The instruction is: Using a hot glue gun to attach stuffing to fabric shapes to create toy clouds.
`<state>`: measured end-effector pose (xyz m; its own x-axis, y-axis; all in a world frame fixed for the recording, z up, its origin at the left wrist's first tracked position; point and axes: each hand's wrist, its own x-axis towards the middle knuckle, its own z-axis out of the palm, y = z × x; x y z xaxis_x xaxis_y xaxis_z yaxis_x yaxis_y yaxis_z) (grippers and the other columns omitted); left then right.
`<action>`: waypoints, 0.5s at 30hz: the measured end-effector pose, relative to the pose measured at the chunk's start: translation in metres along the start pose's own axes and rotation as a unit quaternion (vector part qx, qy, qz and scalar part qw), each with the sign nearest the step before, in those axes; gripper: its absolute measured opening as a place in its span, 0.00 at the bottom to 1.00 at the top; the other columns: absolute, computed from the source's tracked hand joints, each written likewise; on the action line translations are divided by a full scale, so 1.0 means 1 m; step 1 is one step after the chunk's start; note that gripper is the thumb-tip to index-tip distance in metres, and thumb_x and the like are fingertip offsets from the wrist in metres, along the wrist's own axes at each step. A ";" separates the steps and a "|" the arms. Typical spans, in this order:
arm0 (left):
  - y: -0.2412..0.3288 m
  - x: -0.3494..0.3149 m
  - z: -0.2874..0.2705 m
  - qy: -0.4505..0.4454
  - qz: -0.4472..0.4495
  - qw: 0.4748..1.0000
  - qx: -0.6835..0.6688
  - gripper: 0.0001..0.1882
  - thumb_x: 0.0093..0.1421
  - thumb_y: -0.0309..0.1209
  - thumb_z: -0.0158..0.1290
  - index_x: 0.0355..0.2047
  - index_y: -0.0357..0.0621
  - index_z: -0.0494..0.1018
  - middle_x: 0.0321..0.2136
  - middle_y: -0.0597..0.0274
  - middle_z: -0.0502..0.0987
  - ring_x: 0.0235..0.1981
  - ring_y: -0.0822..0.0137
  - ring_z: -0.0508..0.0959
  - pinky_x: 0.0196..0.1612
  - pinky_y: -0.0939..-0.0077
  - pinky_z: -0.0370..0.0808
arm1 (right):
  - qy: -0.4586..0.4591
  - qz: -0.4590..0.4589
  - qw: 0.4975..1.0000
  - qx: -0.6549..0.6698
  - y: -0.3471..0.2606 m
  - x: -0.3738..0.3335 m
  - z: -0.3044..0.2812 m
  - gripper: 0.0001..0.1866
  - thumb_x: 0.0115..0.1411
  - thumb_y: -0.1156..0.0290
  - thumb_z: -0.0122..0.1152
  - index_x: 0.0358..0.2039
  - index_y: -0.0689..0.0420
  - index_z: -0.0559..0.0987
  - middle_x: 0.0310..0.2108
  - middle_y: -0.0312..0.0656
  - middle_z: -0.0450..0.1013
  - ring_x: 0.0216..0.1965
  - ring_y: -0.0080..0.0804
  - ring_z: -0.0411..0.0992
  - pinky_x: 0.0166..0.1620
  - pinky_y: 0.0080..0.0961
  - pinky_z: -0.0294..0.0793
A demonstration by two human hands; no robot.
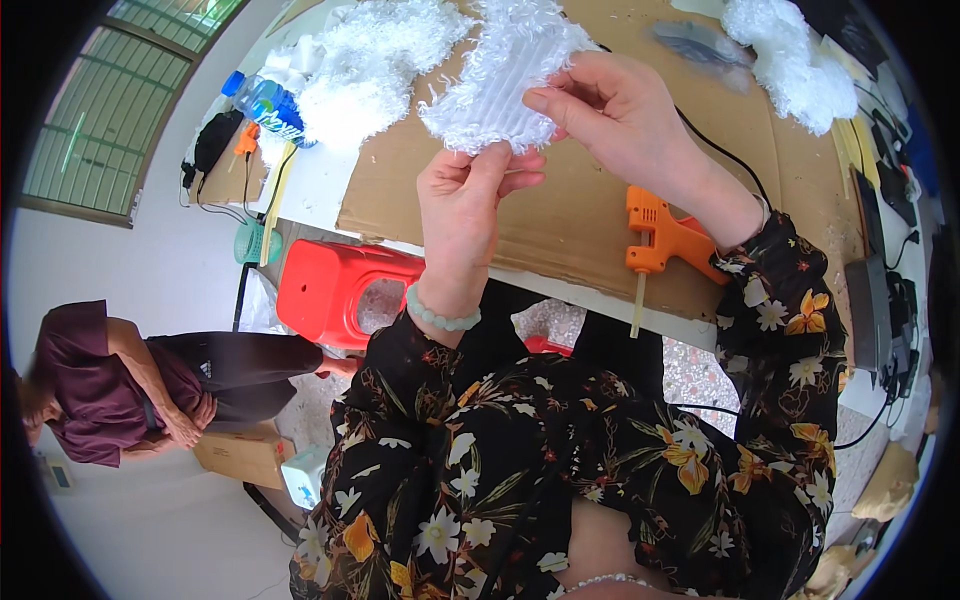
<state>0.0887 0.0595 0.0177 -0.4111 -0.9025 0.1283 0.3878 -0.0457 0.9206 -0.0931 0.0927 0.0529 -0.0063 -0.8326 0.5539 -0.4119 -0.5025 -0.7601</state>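
Observation:
Between my two hands, above the table, is a white piece of fringed fabric (505, 85) with ribbed lines across it and shaggy edges. My left hand (470, 195) pinches its lower edge between thumb and fingers. My right hand (610, 105) grips its right side, thumb and fingertips pressed together. An orange hot glue gun (665, 235) lies on the cardboard below my right wrist, a glue stick poking out toward the table's near edge. Left of the fabric lies a heap of white shaggy material (370, 70).
Brown cardboard (400, 190) covers much of the table. A plastic bottle with a blue cap (265, 105) lies at the left. More white fluff (790, 65) lies at the far right, past a black cord (730, 155). A red stool (325, 290) and a standing person (130, 380) are at the left.

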 end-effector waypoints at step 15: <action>0.010 -0.004 0.007 -0.001 -0.037 0.999 -0.006 0.12 0.62 0.28 0.52 0.43 0.33 0.70 0.35 0.54 0.77 0.33 0.63 0.81 0.33 0.74 0.79 | -0.008 0.161 0.980 0.121 0.008 0.005 0.000 0.12 0.61 0.65 0.60 0.35 0.62 0.77 0.25 0.32 0.72 0.25 0.15 0.70 0.31 0.15 0.71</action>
<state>0.0882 0.0652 0.0285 -0.4405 -0.8957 0.0612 0.3663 -0.1171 0.9231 -0.0964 0.0846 0.0494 -0.0864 -0.9595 0.2681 -0.1636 -0.2518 -0.9539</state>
